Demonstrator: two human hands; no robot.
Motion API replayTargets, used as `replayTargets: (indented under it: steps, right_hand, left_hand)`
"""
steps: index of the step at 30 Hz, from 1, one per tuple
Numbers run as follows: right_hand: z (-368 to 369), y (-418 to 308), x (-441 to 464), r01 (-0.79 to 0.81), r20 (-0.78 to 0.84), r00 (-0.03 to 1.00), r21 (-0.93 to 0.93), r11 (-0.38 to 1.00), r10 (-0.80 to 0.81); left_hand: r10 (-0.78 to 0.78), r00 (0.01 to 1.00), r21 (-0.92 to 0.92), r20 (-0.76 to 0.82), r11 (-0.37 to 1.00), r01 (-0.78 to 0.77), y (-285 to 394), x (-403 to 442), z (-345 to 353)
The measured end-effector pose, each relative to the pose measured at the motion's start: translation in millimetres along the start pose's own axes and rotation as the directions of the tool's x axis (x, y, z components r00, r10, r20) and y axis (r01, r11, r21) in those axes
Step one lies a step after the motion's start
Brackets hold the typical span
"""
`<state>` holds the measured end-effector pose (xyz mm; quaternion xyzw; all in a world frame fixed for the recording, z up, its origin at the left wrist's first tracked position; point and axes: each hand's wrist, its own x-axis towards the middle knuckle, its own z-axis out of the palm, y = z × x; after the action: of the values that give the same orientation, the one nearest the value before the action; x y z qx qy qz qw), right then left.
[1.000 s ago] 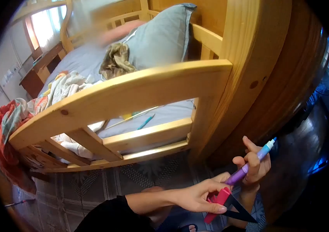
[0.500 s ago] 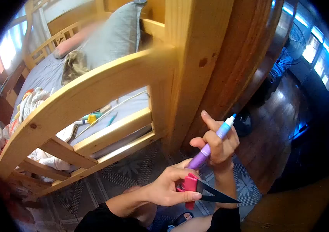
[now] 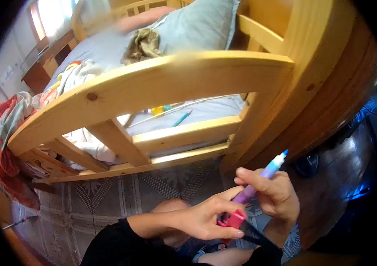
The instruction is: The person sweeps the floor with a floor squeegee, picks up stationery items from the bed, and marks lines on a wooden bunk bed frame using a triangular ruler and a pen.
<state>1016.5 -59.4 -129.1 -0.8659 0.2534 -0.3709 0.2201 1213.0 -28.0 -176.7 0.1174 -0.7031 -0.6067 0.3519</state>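
Observation:
My left hand [image 3: 206, 216] is closed around the pink-red handle of what looks like scissors [image 3: 237, 219]. Their dark blades point down to the right, below my right wrist. My right hand [image 3: 279, 195] grips a purple-to-blue marker [image 3: 264, 175], uncapped, its blue tip pointing up and to the right. The marker's lower end reaches my left fingers; whether they hold it too is hard to see. Both hands are close together in front of the wooden bed's end rail.
A wooden bed frame [image 3: 170, 73] fills the middle, with a grey pillow [image 3: 202, 29] and crumpled cloth [image 3: 144, 44] behind it. A teal pencil-like stick [image 3: 182, 119] lies on the sheet. Orange-red fabric [image 3: 9, 142] hangs off the left side. Patterned flooring [image 3: 117, 199] lies below.
My view has turned left, so the bed has shifted right in the picture. Both hands keep their holds, and the scissors' blades now show less clearly beside my right wrist.

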Motion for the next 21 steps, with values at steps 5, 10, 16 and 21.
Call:
replayTargets:
  steps: [5,10,16,21]
  right_hand:
    - [-11,6,-10,-0.256,-0.287,0.899,0.265,0.929,0.330]
    - [-13,11,21,-0.435,-0.186,0.872,0.131,0.891,0.454]
    - [75,76,128,-0.047,0.201,0.952,-0.648,0.760,0.230]
    - [125,112,283,0.068,0.341,0.927,-0.559,0.826,0.154]
  left_hand:
    - [-0.076,0.985,0.092,-0.157,0.992,0.092,-6,-65,-17]
    - [0.023,0.982,0.189,-0.189,0.982,0.013,-8,-86,-30]
    - [-0.005,0.946,0.252,-0.325,0.964,0.091,-9,-103,-43]
    - [-0.069,0.909,0.421,-0.412,0.870,0.257,11,-110,-60]
